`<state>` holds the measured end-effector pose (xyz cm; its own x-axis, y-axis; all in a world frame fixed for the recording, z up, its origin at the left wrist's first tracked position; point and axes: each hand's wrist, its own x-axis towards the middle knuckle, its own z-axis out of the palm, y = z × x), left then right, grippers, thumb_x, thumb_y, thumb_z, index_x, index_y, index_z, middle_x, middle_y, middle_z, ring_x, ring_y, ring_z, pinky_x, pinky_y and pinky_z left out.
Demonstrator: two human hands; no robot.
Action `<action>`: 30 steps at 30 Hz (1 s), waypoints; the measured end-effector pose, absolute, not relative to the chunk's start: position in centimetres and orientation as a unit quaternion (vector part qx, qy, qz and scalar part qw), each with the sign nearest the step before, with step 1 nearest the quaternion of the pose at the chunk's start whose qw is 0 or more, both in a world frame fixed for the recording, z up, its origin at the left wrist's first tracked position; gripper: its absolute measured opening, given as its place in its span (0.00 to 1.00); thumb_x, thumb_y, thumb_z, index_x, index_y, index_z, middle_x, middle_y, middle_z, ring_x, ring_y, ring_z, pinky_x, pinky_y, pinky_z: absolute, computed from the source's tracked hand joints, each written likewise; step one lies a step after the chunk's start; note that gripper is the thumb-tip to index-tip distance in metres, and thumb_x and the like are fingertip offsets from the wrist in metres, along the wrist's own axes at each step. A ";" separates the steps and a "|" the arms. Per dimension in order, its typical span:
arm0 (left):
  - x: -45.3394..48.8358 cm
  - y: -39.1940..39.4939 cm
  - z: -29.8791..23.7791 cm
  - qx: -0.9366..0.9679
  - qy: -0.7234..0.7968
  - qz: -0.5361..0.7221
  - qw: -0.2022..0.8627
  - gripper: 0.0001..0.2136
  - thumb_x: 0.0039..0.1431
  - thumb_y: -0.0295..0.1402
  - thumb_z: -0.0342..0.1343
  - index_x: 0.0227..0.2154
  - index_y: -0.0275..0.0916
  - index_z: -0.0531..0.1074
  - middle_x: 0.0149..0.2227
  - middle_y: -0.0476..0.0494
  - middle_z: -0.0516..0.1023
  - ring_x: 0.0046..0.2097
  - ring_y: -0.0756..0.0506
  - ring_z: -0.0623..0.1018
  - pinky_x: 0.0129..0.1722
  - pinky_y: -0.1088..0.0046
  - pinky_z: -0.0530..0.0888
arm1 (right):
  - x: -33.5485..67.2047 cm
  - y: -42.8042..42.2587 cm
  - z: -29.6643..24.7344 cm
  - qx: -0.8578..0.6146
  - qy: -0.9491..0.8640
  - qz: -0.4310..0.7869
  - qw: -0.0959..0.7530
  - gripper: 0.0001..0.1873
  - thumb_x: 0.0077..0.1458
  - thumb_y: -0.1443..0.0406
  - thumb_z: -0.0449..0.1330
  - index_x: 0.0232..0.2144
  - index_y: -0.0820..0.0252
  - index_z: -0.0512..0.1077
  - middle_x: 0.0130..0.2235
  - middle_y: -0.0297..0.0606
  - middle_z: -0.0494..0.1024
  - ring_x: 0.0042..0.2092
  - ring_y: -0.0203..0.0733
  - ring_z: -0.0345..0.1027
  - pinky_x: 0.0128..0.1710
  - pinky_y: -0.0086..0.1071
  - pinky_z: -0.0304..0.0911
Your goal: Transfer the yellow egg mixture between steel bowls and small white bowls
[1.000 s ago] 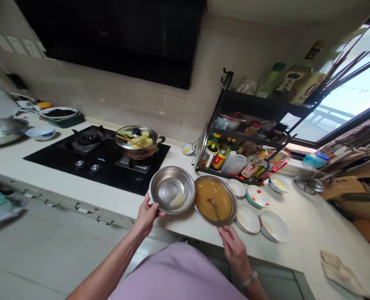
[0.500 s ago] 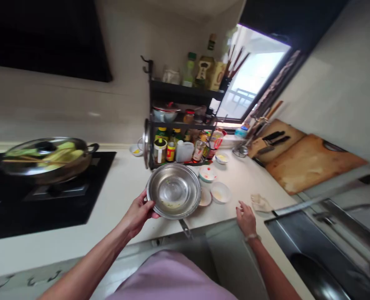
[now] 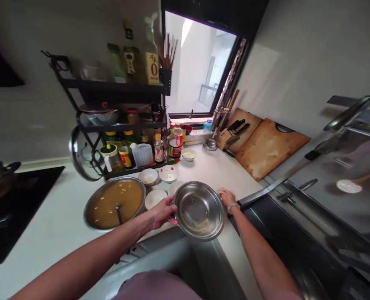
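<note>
My left hand [image 3: 165,212] grips the rim of a metal basin [image 3: 197,208] from its left side, thumb on the edge. The basin is tilted toward me and has a little residue and liquid at the bottom. My right hand [image 3: 227,197] is on the counter by the sink corner, its fingers closed around a pale cloth [image 3: 220,190], which is mostly hidden under them. To the left of the basin stand small bowls, among them a white bowl [image 3: 155,198] and a bowl with red marks [image 3: 168,173].
A large pan of brown liquid [image 3: 105,204] with a ladle stands left, beside the stove [image 3: 22,208]. Behind it is a black spice rack [image 3: 122,125]. The sink [image 3: 266,225] lies right; cutting boards [image 3: 269,146] and a knife block [image 3: 227,137] lean at the back.
The view has turned right. My left hand has carried the basin rightward, uncovering the pan of brown liquid. My right hand has reached forward from beside the cloth and closed on it.
</note>
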<state>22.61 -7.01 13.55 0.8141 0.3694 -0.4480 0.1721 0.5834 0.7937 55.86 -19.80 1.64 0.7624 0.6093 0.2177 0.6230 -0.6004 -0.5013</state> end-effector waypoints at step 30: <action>29.3 -3.3 11.1 0.447 0.330 0.160 0.816 0.32 0.41 0.19 0.54 0.54 0.40 0.66 0.25 0.53 0.74 0.21 0.53 0.72 0.20 0.79 0.71 | 63.1 -19.2 6.6 -0.873 -0.475 0.057 0.088 0.16 0.59 0.69 0.49 0.26 0.62 0.75 0.27 0.41 0.77 0.30 0.39 0.68 0.30 0.29 0.55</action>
